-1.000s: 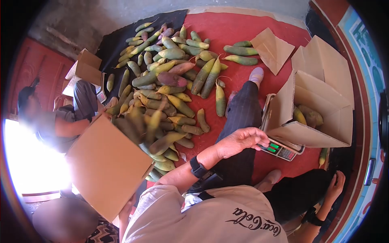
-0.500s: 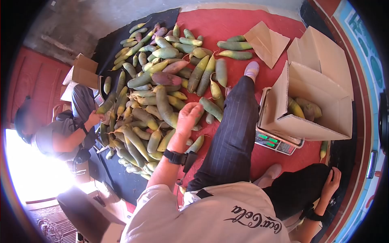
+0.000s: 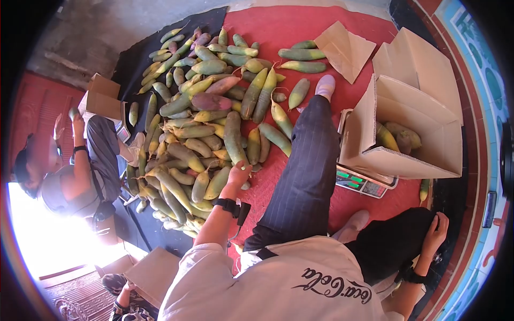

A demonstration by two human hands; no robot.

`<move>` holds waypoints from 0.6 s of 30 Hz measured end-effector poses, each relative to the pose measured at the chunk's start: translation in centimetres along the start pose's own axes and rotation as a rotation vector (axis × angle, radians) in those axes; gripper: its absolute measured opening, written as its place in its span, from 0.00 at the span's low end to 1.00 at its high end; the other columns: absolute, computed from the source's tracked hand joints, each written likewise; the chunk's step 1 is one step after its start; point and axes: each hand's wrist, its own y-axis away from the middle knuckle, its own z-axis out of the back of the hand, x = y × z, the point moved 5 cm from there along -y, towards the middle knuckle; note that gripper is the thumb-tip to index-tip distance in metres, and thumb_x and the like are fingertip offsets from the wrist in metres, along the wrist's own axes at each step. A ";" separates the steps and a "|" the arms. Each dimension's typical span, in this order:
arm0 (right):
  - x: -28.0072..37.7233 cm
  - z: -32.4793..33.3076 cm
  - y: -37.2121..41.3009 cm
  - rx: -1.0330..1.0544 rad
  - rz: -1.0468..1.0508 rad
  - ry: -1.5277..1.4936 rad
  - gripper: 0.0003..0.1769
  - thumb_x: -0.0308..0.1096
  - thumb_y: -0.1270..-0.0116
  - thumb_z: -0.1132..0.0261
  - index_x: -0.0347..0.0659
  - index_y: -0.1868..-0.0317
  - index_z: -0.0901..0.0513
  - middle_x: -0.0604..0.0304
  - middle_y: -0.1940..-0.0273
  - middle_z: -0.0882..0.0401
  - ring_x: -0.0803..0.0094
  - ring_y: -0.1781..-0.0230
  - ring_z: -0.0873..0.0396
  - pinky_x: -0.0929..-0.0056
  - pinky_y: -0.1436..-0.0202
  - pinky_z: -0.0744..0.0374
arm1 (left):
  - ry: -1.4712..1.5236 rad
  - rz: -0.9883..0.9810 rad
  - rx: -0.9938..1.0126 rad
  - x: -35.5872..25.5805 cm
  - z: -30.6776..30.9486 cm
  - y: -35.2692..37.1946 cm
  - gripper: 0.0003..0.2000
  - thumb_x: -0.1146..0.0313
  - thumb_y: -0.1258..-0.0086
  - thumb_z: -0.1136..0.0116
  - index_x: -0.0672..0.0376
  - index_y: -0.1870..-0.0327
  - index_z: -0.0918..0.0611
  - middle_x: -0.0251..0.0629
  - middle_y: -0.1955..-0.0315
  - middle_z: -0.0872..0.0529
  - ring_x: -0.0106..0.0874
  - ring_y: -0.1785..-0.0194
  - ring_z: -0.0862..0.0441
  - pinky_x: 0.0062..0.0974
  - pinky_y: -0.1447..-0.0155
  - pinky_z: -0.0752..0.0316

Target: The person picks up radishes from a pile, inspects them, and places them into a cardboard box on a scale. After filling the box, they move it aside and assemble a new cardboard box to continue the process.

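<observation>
My left hand (image 3: 240, 172) is at the near edge of a large heap of green radishes (image 3: 184, 152). Its fingers are closed at the lower end of a long, thick green radish (image 3: 234, 138), and the hand partly hides that end. Several shorter radishes lie just right of it, among them a slanting green radish (image 3: 276, 139) beside my leg. My right hand (image 3: 436, 234) rests over my bent right knee, fingers loosely spread, with nothing in it. A few purplish radishes (image 3: 211, 101) lie in the heap.
At right, a cardboard box (image 3: 412, 163) holding a few radishes stands on a digital scale (image 3: 361, 184). A flat cardboard piece (image 3: 345, 51) lies on the red mat (image 3: 300, 24). A co-worker (image 3: 75, 182) sits at left by another box (image 3: 101, 99); another person (image 3: 126, 299) is at lower left.
My left hand has moved down and left to the long radish's lower end. A radish near my foot, blurred before, now lies still. The co-worker at left has raised both hands. My right hand stays.
</observation>
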 end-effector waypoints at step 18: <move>0.9 0.1 0.7 -0.155 0.038 -0.011 0.06 0.24 0.37 0.44 0.33 0.61 0.24 0.48 0.61 0.24 0.52 0.59 0.24 0.64 0.53 0.26 | -0.362 -0.586 0.362 -0.8 -4.2 4.7 0.08 0.70 0.41 0.52 0.58 0.66 0.20 0.44 0.63 0.19 0.42 0.57 0.20 0.37 0.53 0.24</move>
